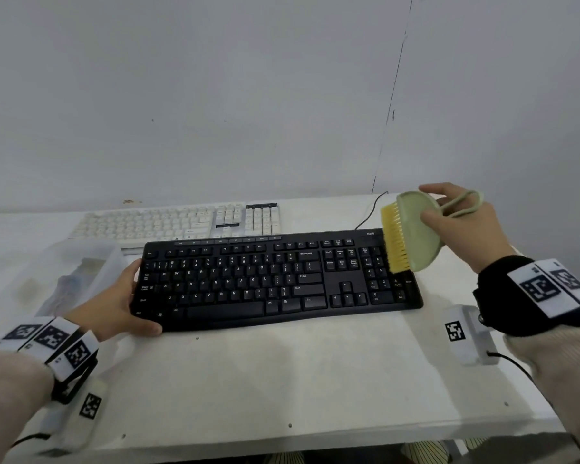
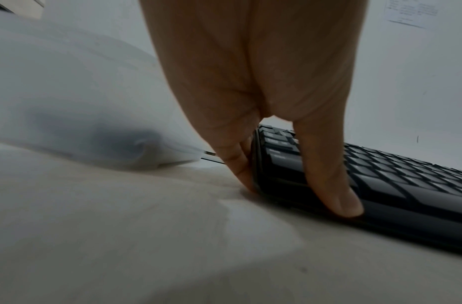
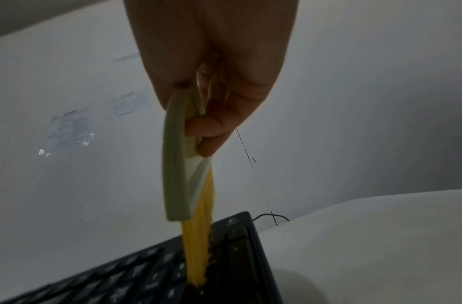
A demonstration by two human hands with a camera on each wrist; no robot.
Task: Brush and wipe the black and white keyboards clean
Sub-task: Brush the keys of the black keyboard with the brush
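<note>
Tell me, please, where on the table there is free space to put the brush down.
The widest bare patch is the table between the black keyboard and the near edge. A smaller one lies right of it, behind the right hand holding the brush. It is crowded on the left: the clear plastic bag, the left hand and the white keyboard.

Head cam: high, looking forward-down over the whole desk [image 1: 282,380]. Wrist cams: close and low, along the fingers. All three share the black keyboard [image 1: 275,279].
</note>
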